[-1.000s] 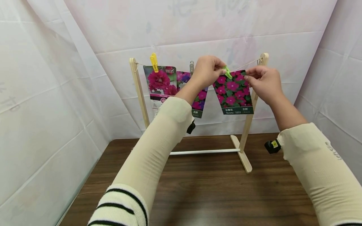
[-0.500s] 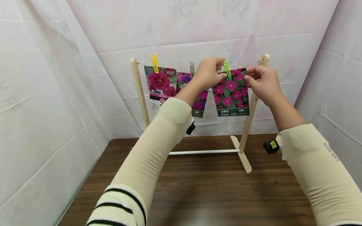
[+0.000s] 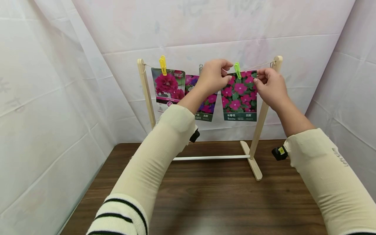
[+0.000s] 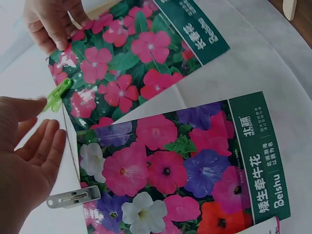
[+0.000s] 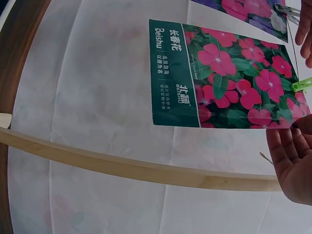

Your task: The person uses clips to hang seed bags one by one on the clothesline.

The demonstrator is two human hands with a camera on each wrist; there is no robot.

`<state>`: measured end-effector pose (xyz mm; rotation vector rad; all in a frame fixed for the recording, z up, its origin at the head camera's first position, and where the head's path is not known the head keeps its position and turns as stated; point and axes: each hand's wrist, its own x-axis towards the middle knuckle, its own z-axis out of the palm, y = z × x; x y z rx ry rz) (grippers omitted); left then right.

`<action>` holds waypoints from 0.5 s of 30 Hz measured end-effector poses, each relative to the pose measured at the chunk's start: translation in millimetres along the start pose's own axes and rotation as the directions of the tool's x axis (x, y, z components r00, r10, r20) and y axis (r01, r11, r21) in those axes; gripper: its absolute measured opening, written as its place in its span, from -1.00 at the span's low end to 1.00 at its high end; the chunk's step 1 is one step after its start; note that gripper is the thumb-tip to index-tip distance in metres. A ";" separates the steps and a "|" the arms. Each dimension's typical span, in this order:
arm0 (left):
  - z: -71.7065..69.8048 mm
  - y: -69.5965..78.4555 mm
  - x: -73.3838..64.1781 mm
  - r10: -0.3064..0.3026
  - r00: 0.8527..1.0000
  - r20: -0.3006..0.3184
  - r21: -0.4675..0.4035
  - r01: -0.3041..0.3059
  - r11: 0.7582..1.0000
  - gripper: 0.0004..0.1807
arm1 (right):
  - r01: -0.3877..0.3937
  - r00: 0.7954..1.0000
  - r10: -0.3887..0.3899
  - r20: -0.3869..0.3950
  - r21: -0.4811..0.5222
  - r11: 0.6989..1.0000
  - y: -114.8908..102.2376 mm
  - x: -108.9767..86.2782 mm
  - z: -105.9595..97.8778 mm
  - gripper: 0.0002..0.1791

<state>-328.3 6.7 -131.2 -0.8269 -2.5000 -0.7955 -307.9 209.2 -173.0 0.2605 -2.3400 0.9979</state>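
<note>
A seed packet with pink flowers hangs from the string on the right, under a green clothespin at its top edge. My right hand pinches that packet's upper right corner between thumb and fingers. Just left of the clothespin is my left hand, its fingers loosely bent and parted with nothing between them. In the left wrist view its thumb tip lies right at the green clothespin. A petunia packet hangs beside it from a grey clip, partly hidden by the left forearm in the head view.
A third packet hangs at the left under a yellow clothespin. The string runs between wooden posts, joined low down by a white rod. The stand rests on a dark wooden table, with pale cloth behind.
The left hand has let go of the green clothespin and drawn slightly left. The clothespin now stands more upright, and the pink-flower packet hangs straighter, its lower edge swung left. The right hand keeps its corner.
</note>
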 end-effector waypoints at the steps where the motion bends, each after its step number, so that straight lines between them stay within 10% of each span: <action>1: 0.2 -0.4 -1.0 0.008 1.000 0.010 -0.007 -0.008 1.000 -0.60 | -0.002 1.000 0.002 0.003 -0.005 1.000 -0.3 -0.2 0.0 -0.63; 15: 11.5 -10.5 -25.7 0.044 0.999 -0.015 -0.101 -0.046 0.994 -0.66 | 0.094 0.995 -0.097 -0.032 -0.079 0.992 6.1 -9.1 -0.9 -0.61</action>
